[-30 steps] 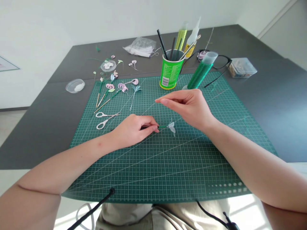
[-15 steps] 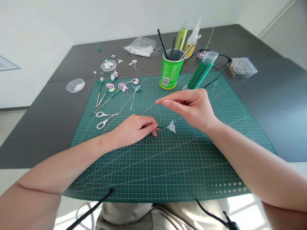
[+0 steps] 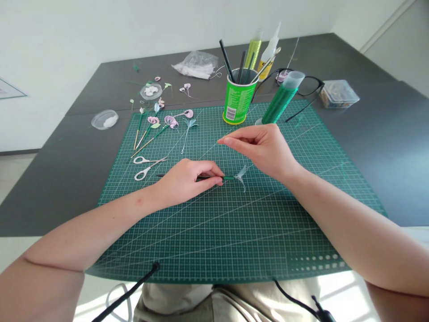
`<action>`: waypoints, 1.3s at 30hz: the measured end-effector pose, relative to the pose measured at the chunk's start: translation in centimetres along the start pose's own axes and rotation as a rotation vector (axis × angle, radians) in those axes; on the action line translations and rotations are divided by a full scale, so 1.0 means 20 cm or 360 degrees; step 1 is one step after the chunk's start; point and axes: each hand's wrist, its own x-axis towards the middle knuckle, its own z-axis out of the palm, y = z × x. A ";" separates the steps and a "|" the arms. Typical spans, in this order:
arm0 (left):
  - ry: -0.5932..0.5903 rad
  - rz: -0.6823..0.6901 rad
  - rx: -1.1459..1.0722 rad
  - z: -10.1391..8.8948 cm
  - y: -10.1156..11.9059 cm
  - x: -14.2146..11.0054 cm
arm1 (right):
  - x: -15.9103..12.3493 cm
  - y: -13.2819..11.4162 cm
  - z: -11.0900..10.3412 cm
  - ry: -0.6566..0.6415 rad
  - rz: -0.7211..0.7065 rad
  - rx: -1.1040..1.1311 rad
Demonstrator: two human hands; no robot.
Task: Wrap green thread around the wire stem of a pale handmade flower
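My left hand (image 3: 192,180) is closed around a thin dark stick wrapped in green near its head, low over the green cutting mat (image 3: 214,241). A pale blue flower (image 3: 241,175) forms the stick's right end, while its dark tail pokes out left beneath the hand. Higher and to the right, my right hand (image 3: 259,145) is raised with thumb and forefinger pinched together; whatever is between them is too fine to make out. White-handled scissors (image 3: 145,166) lie open left of my left hand. Several finished-looking flower sticks (image 3: 152,139) lie beyond the scissors.
A green cup (image 3: 239,100) of dark sticks stands at the mat's back edge, beside a green thread spool (image 3: 281,103). Behind are a glue bottle (image 3: 270,56) and eyeglasses (image 3: 310,89). A clear box (image 3: 339,94) sits right; a shallow dish (image 3: 105,120) left.
The flower has turned about its stick, its petals now spread up and down. My left fingers have shifted along the stick, and my right hand has moved slightly left.
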 end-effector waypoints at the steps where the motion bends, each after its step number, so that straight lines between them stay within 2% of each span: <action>1: 0.0011 0.0006 -0.0003 0.00 0.00 0.00 | 0.00 0.00 0.00 -0.0008 0.0016 0.0001; 9: 0.0121 0.0096 0.0138 0.00 0.02 -0.01 | 0.01 0.00 0.01 -0.0024 0.0042 0.0000; 24: 0.0179 0.0107 0.0267 0.00 0.02 -0.01 | 0.00 -0.01 0.00 0.0091 -0.0037 -0.0048; 39: 0.0185 0.0202 0.0376 0.01 0.01 -0.01 | 0.03 0.04 0.00 -0.0155 0.0178 -0.0130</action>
